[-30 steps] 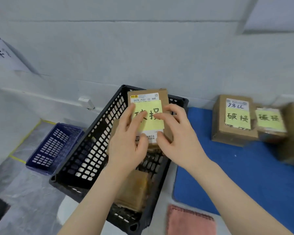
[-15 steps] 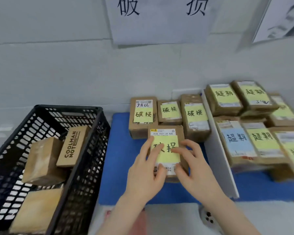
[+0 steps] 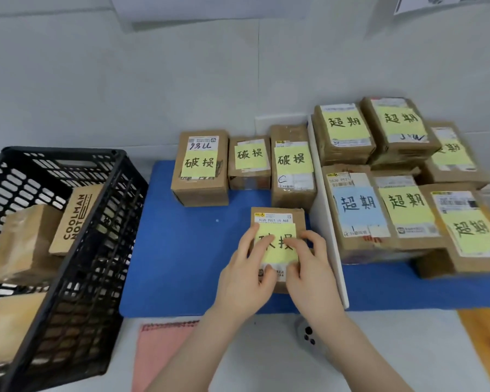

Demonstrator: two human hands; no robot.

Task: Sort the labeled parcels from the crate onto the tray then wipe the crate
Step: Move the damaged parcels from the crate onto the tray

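Note:
A brown parcel (image 3: pixel 277 216) with a yellow note lies on the blue tray (image 3: pixel 181 250), in front of a row of three parcels (image 3: pixel 200 168) with the same yellow notes. My left hand (image 3: pixel 246 273) and my right hand (image 3: pixel 311 275) both hold this parcel from its near end, fingers over the note. The black crate (image 3: pixel 96 250) stands at the left and holds three brown parcels, one printed COOLMAN NOTE (image 3: pixel 77 219). Right of a white divider (image 3: pixel 331 236), several parcels (image 3: pixel 408 210) carry other yellow and blue notes.
A pink cloth (image 3: pixel 161 355) lies on the white table in front of the tray. An orange object (image 3: pixel 487 346) shows at the right edge. A small grey device (image 3: pixel 309 335) sits near my right wrist. A white wall with paper signs is behind.
Both hands carried the parcel from above the crate rightward to the blue tray and set it down in front of the row. My view swung right with it.

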